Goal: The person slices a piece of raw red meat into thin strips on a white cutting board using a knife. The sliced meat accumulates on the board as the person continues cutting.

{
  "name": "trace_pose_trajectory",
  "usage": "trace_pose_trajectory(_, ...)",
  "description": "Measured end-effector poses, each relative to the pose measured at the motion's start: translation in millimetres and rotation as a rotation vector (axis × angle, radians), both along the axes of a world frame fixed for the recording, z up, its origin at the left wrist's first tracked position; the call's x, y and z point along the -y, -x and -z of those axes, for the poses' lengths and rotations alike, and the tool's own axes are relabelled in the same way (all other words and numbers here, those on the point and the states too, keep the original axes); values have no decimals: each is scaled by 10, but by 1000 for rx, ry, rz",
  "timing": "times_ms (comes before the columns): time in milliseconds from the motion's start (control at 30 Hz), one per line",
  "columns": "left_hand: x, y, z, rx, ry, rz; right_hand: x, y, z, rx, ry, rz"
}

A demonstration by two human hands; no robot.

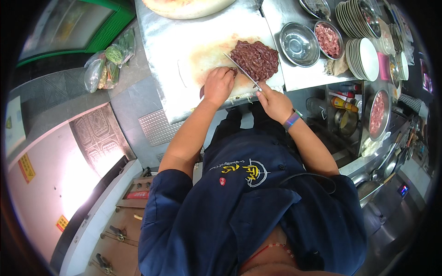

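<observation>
My right hand grips the handle of a kitchen knife, its blade slanting up and left along the edge of a heap of dark red sliced meat, perhaps liver. To the left of the blade, my left hand presses down on a piece of dark red meat that shows at both sides of the fingers. Beneath lies a white cutting board with reddish stains, near the counter's front edge.
Right of the board stand an empty steel bowl, a steel bowl of pink sliced meat and stacked white plates. A round board lies at the far edge. Bagged vegetables sit to the left.
</observation>
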State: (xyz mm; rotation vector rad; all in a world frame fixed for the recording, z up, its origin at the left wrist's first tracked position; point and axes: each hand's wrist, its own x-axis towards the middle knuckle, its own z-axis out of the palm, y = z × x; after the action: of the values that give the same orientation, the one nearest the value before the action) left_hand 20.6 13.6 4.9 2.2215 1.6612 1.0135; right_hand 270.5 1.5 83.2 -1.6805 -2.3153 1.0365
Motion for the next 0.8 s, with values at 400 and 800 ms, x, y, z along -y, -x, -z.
trace_pose_trajectory(400, 8, -2, -43, -51, 24, 47, 8, -59, -519, 62, -47, -147)
trace_pose_trajectory(800, 15, -16, -24, -10, 27, 29, -497, 288, 116, -63, -25, -36)
